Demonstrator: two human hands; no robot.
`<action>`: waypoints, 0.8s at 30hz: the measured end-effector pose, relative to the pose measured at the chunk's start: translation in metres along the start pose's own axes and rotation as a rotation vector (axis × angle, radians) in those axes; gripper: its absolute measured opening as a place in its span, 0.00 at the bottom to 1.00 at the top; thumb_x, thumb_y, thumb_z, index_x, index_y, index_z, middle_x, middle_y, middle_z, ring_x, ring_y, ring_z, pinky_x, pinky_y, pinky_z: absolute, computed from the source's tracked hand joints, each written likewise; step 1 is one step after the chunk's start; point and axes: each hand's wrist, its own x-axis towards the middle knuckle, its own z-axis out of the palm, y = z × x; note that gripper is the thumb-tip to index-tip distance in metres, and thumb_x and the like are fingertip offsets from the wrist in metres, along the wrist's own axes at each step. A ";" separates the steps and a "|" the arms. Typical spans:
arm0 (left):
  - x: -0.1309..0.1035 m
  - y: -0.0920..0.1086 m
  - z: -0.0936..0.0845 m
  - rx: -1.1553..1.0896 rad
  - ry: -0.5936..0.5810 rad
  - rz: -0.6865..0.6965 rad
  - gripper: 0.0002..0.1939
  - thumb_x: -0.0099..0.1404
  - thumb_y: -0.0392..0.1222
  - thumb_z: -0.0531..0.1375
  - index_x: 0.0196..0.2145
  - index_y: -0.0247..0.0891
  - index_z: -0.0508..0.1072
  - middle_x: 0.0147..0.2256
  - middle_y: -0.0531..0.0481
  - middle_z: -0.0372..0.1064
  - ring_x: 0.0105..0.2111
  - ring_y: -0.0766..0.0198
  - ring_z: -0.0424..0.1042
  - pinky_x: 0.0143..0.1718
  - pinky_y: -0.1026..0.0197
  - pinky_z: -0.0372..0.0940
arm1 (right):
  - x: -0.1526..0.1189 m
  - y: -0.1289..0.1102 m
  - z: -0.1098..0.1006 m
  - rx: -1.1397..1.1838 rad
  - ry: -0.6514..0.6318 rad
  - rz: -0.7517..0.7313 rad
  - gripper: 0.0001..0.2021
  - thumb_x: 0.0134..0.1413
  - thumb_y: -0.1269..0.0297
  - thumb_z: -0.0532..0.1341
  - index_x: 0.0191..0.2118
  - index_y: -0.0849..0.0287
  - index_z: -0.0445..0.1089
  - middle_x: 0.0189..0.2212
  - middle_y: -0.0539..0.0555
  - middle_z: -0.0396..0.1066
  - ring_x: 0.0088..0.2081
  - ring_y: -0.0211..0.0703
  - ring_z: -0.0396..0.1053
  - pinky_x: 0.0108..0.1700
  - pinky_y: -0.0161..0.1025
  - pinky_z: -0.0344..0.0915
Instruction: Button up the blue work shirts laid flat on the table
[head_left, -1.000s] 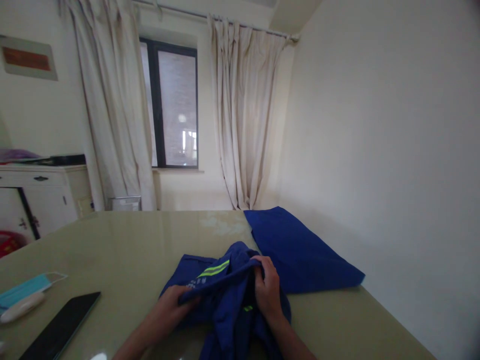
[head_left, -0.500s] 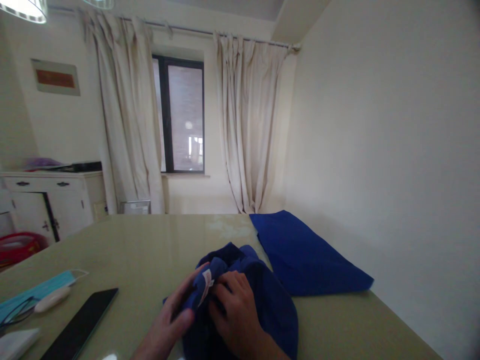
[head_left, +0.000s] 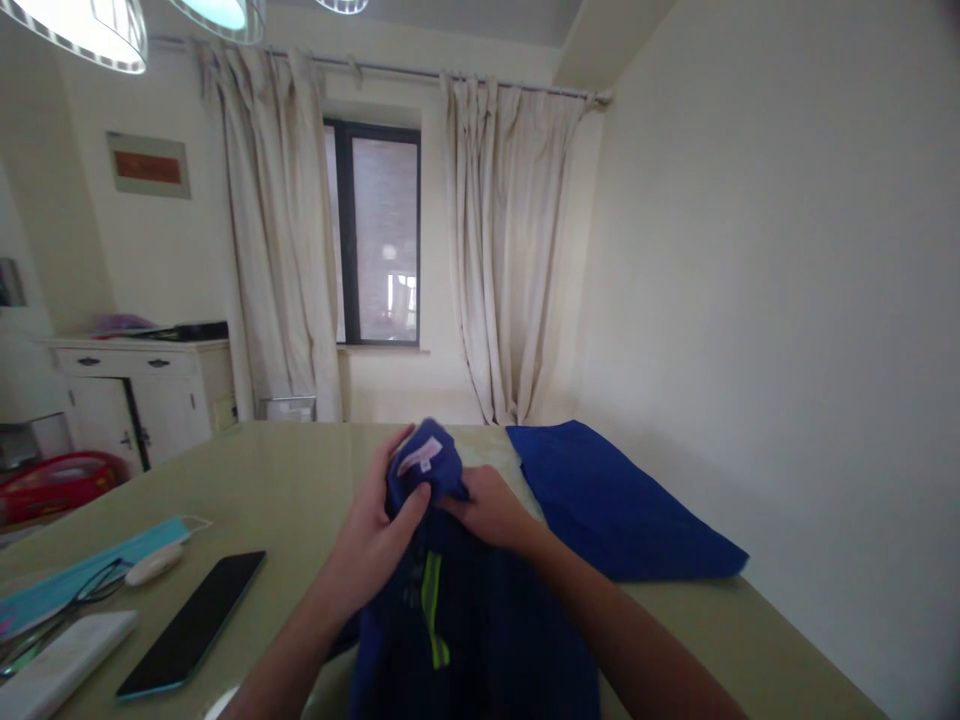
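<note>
A dark blue garment (head_left: 480, 620) hangs from both hands at the front centre of the table, its lower part spread toward the camera. At its raised top edge a white label shows, and a yellow-green strip runs down its inside. My left hand (head_left: 382, 510) grips the top edge from the left, thumb over the cloth below the label. My right hand (head_left: 491, 505) pinches the cloth just right of the label, its fingertips partly hidden by the fabric. Beyond my right arm a flat, folded blue cloth (head_left: 615, 510) lies on the table.
On the left of the greenish table (head_left: 300, 470) are a black phone (head_left: 195, 620), a white oval object (head_left: 154, 565), a light-blue mask (head_left: 135, 550), glasses and a white box (head_left: 67, 655). A wall (head_left: 787, 300) borders the right side.
Both hands have lifted the garment's labelled edge upward and away from the camera. The yellow-green strip has come into view. The camera view has shifted slightly left.
</note>
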 end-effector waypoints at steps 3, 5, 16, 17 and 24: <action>-0.017 -0.020 0.006 0.337 0.159 0.230 0.45 0.64 0.53 0.65 0.71 0.46 0.48 0.65 0.41 0.58 0.61 0.47 0.63 0.63 0.41 0.59 | 0.018 -0.007 -0.037 0.271 0.375 0.127 0.14 0.58 0.52 0.64 0.37 0.58 0.79 0.34 0.52 0.79 0.38 0.49 0.75 0.41 0.40 0.68; -0.035 -0.037 0.011 0.503 0.168 0.291 0.48 0.61 0.56 0.67 0.70 0.44 0.49 0.64 0.38 0.57 0.64 0.41 0.58 0.64 0.34 0.55 | 0.031 -0.018 -0.068 0.429 0.605 0.178 0.14 0.54 0.53 0.67 0.38 0.58 0.78 0.32 0.51 0.79 0.37 0.48 0.75 0.39 0.41 0.69; -0.026 -0.058 0.078 -0.017 -0.083 -0.077 0.48 0.63 0.58 0.65 0.71 0.41 0.45 0.64 0.36 0.60 0.63 0.45 0.64 0.63 0.40 0.61 | 0.109 -0.074 -0.182 0.694 0.885 -0.248 0.24 0.59 0.53 0.60 0.58 0.58 0.68 0.46 0.54 0.76 0.51 0.49 0.73 0.57 0.55 0.69; -0.020 -0.054 0.077 -0.038 -0.080 -0.087 0.39 0.67 0.58 0.61 0.68 0.40 0.53 0.61 0.38 0.65 0.61 0.47 0.66 0.62 0.42 0.61 | 0.112 -0.074 -0.187 0.585 0.909 -0.304 0.25 0.59 0.52 0.60 0.60 0.54 0.66 0.49 0.53 0.74 0.54 0.48 0.71 0.60 0.55 0.67; -0.031 -0.006 0.046 -0.071 0.161 -0.072 0.22 0.70 0.58 0.58 0.55 0.44 0.69 0.50 0.48 0.75 0.50 0.53 0.74 0.51 0.53 0.70 | 0.126 -0.059 -0.208 0.104 1.053 -0.443 0.24 0.64 0.51 0.57 0.63 0.51 0.60 0.59 0.56 0.67 0.65 0.54 0.59 0.67 0.58 0.56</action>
